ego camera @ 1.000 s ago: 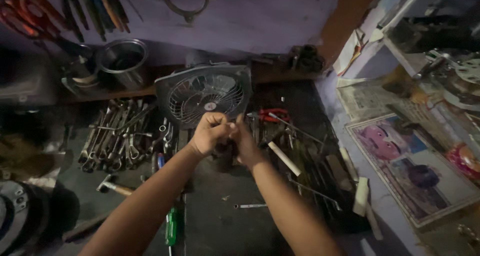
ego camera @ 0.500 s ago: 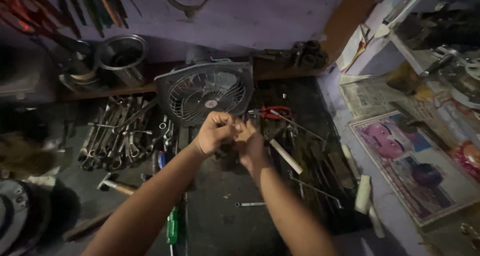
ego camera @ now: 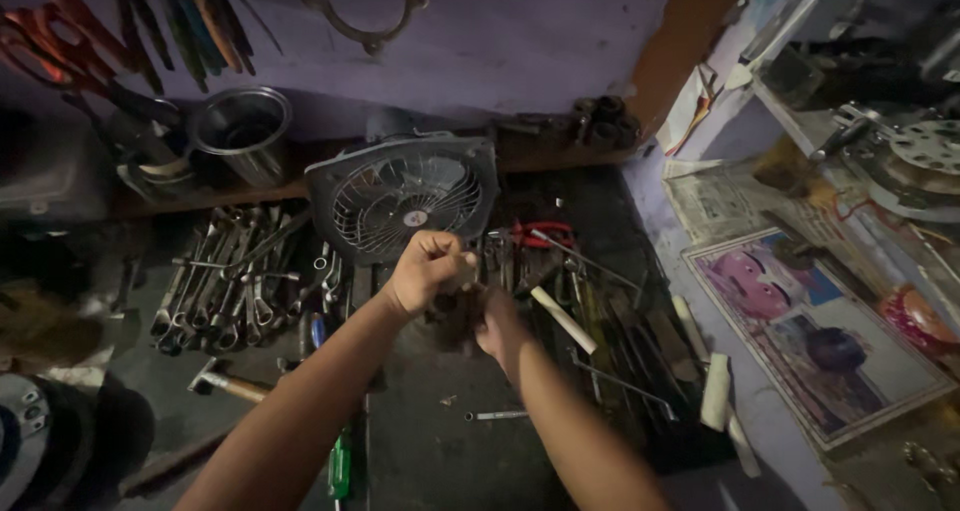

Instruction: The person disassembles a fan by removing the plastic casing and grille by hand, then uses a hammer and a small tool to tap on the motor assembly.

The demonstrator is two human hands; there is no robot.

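Only one view here, the head cam looking down at a dim, cluttered workbench.

Left hand (ego camera: 428, 269) is balled into a tight fist, raised a bit over the bench, pinching something small and pale at the thumb side. Too dark and tiny to say what it is. Right hand (ego camera: 497, 323) sits just below and to the right of it, nearly touching, fingers curled down around a dark lumpy part (ego camera: 452, 329) that's resting on the black bench top (ego camera: 430, 441). Can't really tell how firm that grip is or what the part is, it's mostly in shadow. Both hands are working right in front of the small square grey fan with the round wire grille (ego camera: 405, 196), which stands tilted back against the purple wall (ego camera: 520, 41).

Around them:
- a row of steel spanners (ego camera: 225, 281) laid out to the left of the fan
- a hammer with a wooden handle (ego camera: 228, 381) lying near the left forearm
- a green-handled screwdriver (ego camera: 340, 466) next to that same arm, down at the bottom
- red-handled pliers (ego camera: 540, 235) just right of the fan, in a pile of mixed hand tools
- a shiny round metal tin (ego camera: 242, 133) on the shelf up left
- a sheet of newspaper (ego camera: 730, 201) and a colourful printed poster (ego camera: 820, 331) spread out on the right
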